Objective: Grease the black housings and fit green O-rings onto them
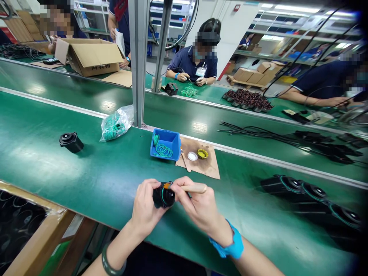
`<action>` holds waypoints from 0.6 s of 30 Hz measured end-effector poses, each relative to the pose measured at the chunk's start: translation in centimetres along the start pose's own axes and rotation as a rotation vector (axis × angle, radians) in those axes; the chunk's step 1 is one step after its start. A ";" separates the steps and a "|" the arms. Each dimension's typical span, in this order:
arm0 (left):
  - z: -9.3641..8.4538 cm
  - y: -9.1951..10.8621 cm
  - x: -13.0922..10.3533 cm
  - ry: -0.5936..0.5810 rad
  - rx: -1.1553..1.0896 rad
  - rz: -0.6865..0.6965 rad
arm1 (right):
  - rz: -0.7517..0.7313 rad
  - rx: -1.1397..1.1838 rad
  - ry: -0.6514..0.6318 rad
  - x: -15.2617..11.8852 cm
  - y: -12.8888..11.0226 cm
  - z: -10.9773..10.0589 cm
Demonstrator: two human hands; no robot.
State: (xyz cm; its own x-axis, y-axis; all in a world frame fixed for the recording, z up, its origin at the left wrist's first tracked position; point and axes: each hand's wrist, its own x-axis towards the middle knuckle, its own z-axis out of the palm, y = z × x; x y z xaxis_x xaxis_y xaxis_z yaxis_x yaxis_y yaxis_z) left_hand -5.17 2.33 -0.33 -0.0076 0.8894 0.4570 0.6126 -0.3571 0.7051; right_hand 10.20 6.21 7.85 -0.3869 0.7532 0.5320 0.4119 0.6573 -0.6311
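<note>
My left hand (144, 209) is closed around a black cylindrical housing (158, 198), holding it above the green table. A green rubber ring (163, 196) sits around the housing near its right end. Between the fingers of my right hand (199, 209) is a small brush (194, 188) with a pale wooden handle. Its orange bristles meet the housing's top beside the ring. Just beyond my hands stands a blue bin (176, 156) with loose green rings (163, 151) in it. My right fingertips partly hide the brush.
Stained cardboard (211, 168) carries another brush (185, 161), a white lid (192, 156) and a yellow cap (202, 154). A black housing (71, 142) stands left; several ringed housings (313, 191) line the right. A bag of rings (115, 124) leans near a metal post (136, 65). Co-workers sit opposite.
</note>
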 end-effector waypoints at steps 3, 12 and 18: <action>0.0 0.1 0.2 0.011 0.012 0.023 | -0.100 -0.037 -0.036 -0.5 -0.5 0.3; 0.0 0.0 0.8 0.050 -0.016 0.007 | -0.251 -0.093 -0.185 -2.8 -0.2 -0.2; -0.3 -0.9 1.0 0.071 -0.026 -0.107 | -0.275 -0.125 -0.136 -2.1 1.2 -1.9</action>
State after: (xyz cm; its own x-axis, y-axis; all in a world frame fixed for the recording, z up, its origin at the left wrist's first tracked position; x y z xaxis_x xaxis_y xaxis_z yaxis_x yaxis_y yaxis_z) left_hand -6.00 3.48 -0.35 -0.1283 0.9007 0.4150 0.5845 -0.2694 0.7653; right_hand 13.09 5.49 7.04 -0.6007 0.5424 0.5873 0.3714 0.8399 -0.3958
